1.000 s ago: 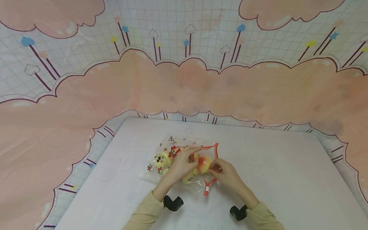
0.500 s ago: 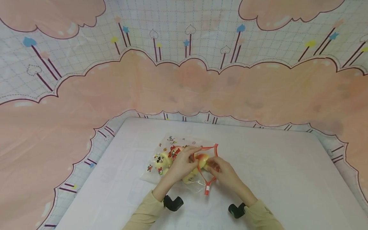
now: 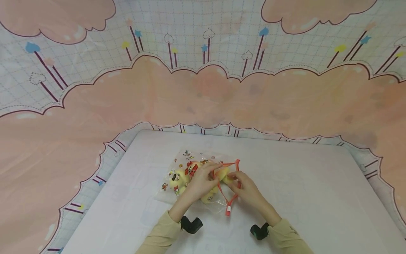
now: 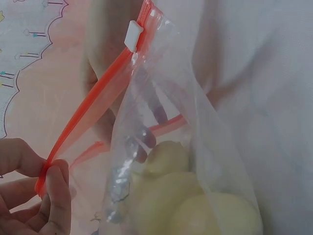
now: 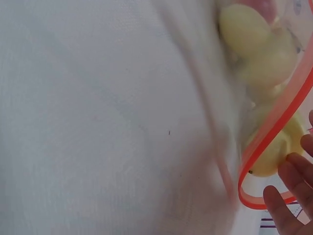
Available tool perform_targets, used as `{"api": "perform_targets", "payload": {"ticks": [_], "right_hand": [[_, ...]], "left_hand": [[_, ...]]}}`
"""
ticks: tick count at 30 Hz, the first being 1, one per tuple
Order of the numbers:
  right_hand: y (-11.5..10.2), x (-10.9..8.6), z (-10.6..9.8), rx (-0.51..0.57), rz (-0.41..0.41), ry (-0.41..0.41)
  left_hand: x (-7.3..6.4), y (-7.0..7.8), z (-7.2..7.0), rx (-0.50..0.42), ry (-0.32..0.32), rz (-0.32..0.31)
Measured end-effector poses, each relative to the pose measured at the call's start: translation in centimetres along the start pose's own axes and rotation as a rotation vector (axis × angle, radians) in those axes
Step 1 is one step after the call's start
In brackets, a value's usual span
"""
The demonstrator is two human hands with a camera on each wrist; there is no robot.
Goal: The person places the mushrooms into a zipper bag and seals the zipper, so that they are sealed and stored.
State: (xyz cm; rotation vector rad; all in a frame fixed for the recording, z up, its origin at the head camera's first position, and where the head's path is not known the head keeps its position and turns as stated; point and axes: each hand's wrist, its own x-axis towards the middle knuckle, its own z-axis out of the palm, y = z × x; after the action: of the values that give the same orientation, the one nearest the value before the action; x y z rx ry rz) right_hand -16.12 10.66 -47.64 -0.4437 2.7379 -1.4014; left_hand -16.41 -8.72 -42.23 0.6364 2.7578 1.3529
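Note:
A clear plastic zip bag (image 3: pixel 196 154) with cartoon prints lies on the white table, several yellow fruits (image 4: pixel 215 215) inside it. Its red zip edge (image 4: pixel 80 115) stands parted, with a white slider (image 4: pixel 133 35) at the near end. My left hand (image 3: pixel 201 181) pinches that edge between thumb and fingers, as the left wrist view shows. At the bag's mouth, my right hand (image 3: pixel 247 185) touches a yellow fruit (image 5: pixel 271 154) with its fingertips. In the right wrist view those fingers are fairly straight and the thumb is apart from the fruit.
The white table (image 3: pixel 304 187) spreads out around the bag. Behind it hangs a peach and white cloth (image 3: pixel 203 91) with cloud patterns. A black wrist device sits at the left wrist (image 3: pixel 191 224) and another at the right wrist (image 3: pixel 259 231).
My right hand has moved left, pushing the yellow-red fruit deeper into the bag's mouth; its red side has turned out of sight. My left hand has stayed on the zip edge.

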Motion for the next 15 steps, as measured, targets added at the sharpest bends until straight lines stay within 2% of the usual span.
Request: {"api": "perform_targets", "payload": {"ticks": [10,15], "right_hand": [[-0.16,-0.37,0.12,0.085,0.074,-0.041],[-0.16,-0.7,-0.11,0.116,0.083,-0.03]], "left_hand": [[0.1,-0.05,0.31,0.059,0.008,-0.001],[0.31,-0.13,0.43,0.062,0.004,-0.01]]}}
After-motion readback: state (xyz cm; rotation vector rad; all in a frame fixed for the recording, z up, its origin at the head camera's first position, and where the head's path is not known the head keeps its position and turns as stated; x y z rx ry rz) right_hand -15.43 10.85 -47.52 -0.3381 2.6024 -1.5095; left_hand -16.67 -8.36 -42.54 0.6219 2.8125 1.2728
